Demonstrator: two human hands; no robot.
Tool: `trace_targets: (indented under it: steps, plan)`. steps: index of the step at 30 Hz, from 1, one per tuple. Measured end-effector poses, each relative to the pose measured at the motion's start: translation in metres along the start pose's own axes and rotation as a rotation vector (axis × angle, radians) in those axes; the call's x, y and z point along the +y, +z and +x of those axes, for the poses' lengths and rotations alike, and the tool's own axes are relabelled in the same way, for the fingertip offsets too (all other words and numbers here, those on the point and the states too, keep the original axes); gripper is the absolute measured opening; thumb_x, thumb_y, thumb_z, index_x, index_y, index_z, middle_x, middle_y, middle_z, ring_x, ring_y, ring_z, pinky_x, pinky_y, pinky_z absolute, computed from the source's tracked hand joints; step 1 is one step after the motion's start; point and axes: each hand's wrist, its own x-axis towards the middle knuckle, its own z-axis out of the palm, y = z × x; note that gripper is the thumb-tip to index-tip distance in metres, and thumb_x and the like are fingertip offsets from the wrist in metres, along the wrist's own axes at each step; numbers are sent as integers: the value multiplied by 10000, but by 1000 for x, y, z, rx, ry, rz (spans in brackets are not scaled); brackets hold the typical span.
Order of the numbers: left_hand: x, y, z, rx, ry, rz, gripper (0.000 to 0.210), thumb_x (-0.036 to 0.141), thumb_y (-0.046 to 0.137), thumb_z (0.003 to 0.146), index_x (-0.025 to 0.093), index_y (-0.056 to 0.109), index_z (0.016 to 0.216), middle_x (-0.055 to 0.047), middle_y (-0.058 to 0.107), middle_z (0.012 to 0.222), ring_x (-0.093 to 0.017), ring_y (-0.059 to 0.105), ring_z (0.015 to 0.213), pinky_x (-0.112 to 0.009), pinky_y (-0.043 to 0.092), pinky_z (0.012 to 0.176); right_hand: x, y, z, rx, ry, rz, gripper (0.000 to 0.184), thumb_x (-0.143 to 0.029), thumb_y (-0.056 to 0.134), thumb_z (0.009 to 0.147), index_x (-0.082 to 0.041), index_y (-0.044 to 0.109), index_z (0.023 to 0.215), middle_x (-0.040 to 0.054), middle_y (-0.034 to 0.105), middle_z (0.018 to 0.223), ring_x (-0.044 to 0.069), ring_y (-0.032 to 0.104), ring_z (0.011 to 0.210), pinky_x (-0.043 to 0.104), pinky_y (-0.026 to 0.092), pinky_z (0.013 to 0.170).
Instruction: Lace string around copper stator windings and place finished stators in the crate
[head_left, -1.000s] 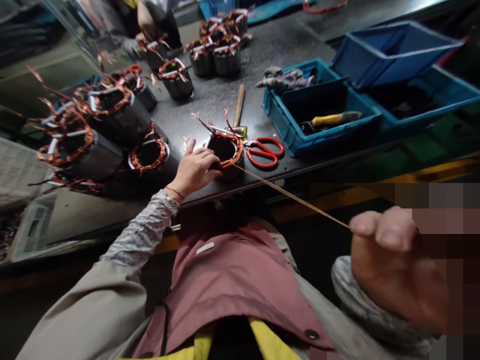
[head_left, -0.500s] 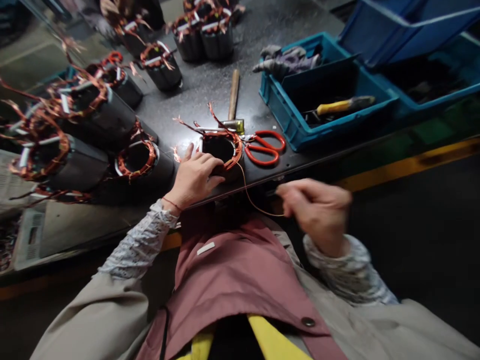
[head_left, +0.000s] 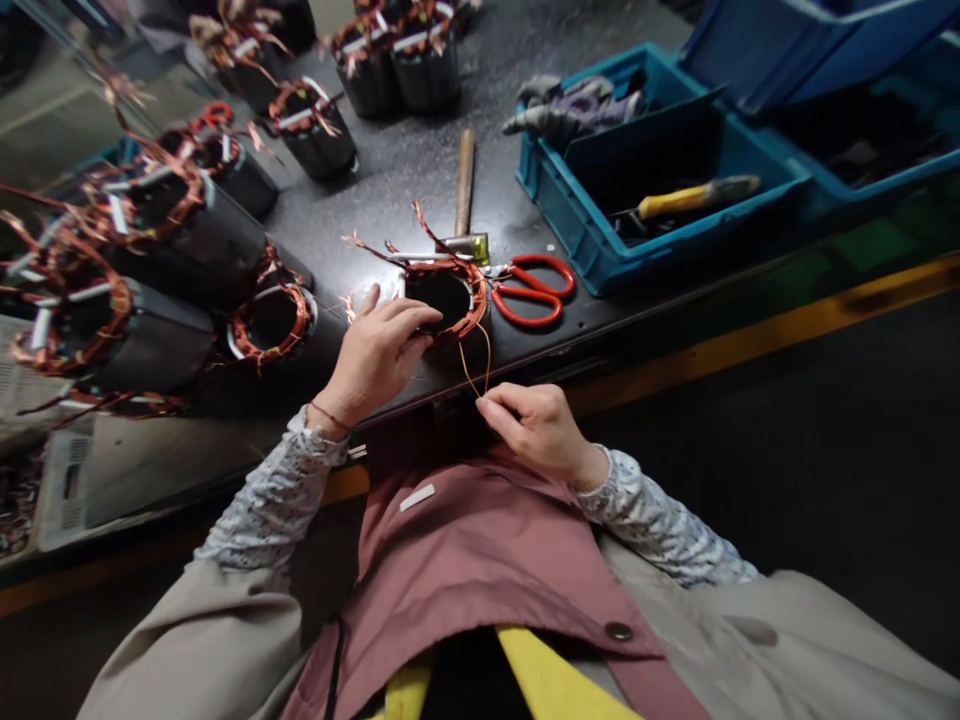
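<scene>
A motor stator (head_left: 474, 318) with a ring of copper windings stands upright near the table's front edge. My left hand (head_left: 379, 345) lies on its left side, fingers stretched over the rim and partly above the dark bore. Just in front of the table edge, my right hand (head_left: 536, 425) pinches a thin copper-coloured cord (head_left: 488, 360). Two strands of it show between the stator's rim and my fingertips. Red-handled scissors (head_left: 536, 290) lie against the stator's right side. Behind the stator is a hammer, its wooden handle (head_left: 465, 180) pointing away from me.
Several wound stators (head_left: 180, 225) crowd the left side, some lying tilted. More stand at the back, including one stator (head_left: 315, 135). A teal bin (head_left: 559, 225) on the right holds a yellow-handled tool (head_left: 675, 203) and gloves (head_left: 577, 108). A blue bin (head_left: 787, 60) sits behind.
My right hand has swung left and closer to the stator with the cord, which now hangs in a narrow bend. My left hand has shifted slightly left on the stator.
</scene>
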Motion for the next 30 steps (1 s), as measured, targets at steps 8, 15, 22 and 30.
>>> trace_targets:
  steps: [8, 15, 22, 30]
  plan:
    - [-2, -7, 5, 11, -9, -9, 252, 221, 460, 876, 222, 645, 1048, -26, 677, 1102, -183, 618, 1035, -512, 215, 1169, 1, -1, 1, -53, 43, 101, 320, -260, 497, 894, -168, 568, 596, -23, 510, 527, 74, 410, 477, 221, 322, 512]
    - [0, -11, 13, -23, 11, 4, 278, 198, 434, 872, 238, 648, 1044, -13, 682, 1096, -189, 615, 1057, -524, 213, 1169, 4, -1, 8, 17, 67, 114, 301, -261, 518, 859, -172, 556, 573, -25, 501, 505, 78, 411, 470, 222, 325, 502]
    - [-3, -10, 17, -23, 35, 14, 255, 201, 429, 884, 234, 635, 1029, -6, 684, 1104, -184, 614, 1066, -514, 231, 1166, -2, -6, 2, -32, 36, 183, 285, -266, 513, 866, -168, 578, 607, -27, 517, 508, 70, 414, 455, 211, 323, 479]
    - [-3, -11, 17, -22, 32, 2, 261, 203, 423, 887, 227, 646, 1019, -12, 693, 1095, -178, 625, 1047, -502, 233, 1164, 6, -2, 6, 54, 81, 185, 303, -253, 528, 847, -166, 545, 558, -29, 490, 494, 69, 396, 457, 213, 322, 480]
